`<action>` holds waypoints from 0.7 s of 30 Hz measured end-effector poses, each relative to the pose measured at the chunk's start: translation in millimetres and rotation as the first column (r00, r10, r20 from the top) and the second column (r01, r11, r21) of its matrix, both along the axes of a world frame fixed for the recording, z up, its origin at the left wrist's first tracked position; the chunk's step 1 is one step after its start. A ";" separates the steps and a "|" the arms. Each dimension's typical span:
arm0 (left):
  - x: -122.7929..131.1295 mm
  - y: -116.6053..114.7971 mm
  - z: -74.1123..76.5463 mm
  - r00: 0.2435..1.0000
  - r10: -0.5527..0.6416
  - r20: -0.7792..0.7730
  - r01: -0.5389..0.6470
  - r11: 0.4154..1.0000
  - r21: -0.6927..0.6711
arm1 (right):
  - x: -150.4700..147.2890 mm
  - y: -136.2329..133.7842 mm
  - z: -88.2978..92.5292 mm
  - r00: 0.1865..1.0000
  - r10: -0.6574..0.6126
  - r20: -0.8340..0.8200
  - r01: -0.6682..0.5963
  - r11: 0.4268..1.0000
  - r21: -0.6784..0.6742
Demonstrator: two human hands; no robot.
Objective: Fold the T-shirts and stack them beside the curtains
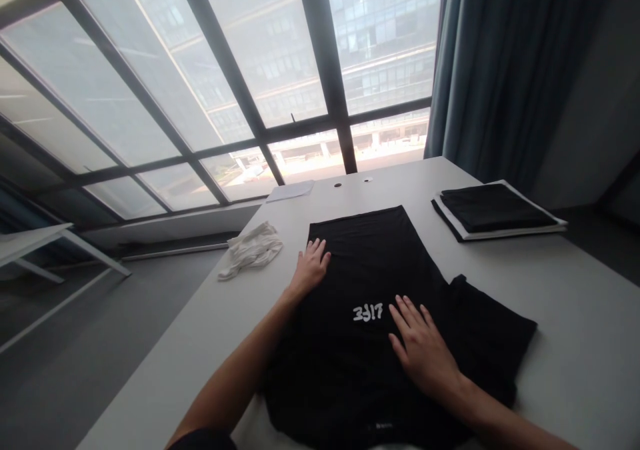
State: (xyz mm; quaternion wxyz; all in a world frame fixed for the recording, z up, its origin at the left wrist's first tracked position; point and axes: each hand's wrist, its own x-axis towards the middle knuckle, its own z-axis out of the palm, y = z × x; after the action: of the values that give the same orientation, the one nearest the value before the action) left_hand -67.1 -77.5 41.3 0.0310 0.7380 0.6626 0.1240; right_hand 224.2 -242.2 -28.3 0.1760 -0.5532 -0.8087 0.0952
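A black T-shirt lies spread on the white table, its hem toward the window and its collar close to me. White lettering reading "LIFE" shows upside down on it. My left hand rests flat on the shirt's left edge near the hem, fingers apart. Just right of the lettering, my right hand lies palm down on the fabric with its fingers stretched out. The left sleeve is mostly hidden beneath my left forearm.
On the white table, a stack of folded black and white clothes sits at the right. A crumpled whitish cloth lies by the left edge. Papers are at the far end, before the windows. A blue curtain hangs behind.
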 end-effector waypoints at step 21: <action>27.1 -198.3 -40.3 0.909 -0.417 -0.015 0.417 0.908 0.034 | 24.3 -13.5 14.0 0.998 0.065 0.022 -0.066 0.997 0.046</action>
State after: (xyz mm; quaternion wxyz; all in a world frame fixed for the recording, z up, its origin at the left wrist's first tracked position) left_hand -40.0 -275.9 1.0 0.0409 0.8632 0.4877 0.1240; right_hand 248.5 -255.7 -14.3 0.1772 -0.5232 -0.8301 0.0764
